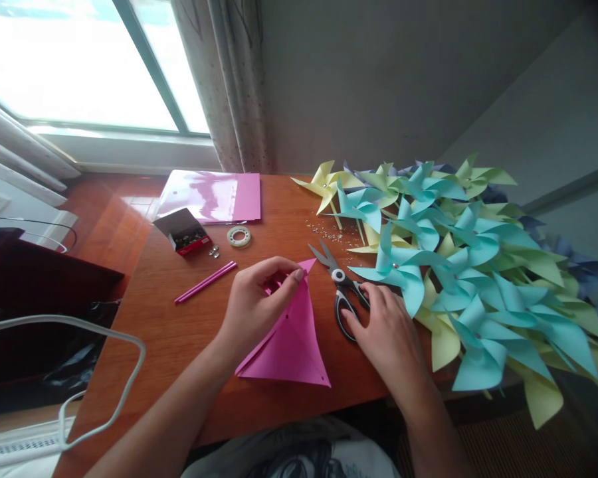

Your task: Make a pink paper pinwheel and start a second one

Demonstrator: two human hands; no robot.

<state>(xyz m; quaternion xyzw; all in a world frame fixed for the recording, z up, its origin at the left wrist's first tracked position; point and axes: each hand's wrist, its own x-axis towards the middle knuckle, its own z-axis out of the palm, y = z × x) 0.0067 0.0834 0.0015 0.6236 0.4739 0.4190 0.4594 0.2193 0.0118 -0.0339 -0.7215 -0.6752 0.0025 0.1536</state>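
Observation:
A pink paper sheet (pixel 299 342) with cut slits and small punched holes stands before me near the table's front edge. My left hand (pixel 264 292) pinches its upper part between thumb and fingers, which partly cover it. To the right of the paper, black-and-grey scissors (pixel 337 275) lie on the table, blades slightly apart and pointing away from me. The thumb and fingertips of my right hand (pixel 386 325) are on the two handle loops; how firmly they grip cannot be made out.
Pinwheels (pixel 473 285) in turquoise, yellow and green crowd the right side. Tiny paper bits (pixel 331 232) lie near them. At left are pink sticks (pixel 205 282), a tape roll (pixel 238 236), an open small box (pixel 184 232) and pink sheets (pixel 249 197). A white cable (pixel 129 338) loops at the left edge.

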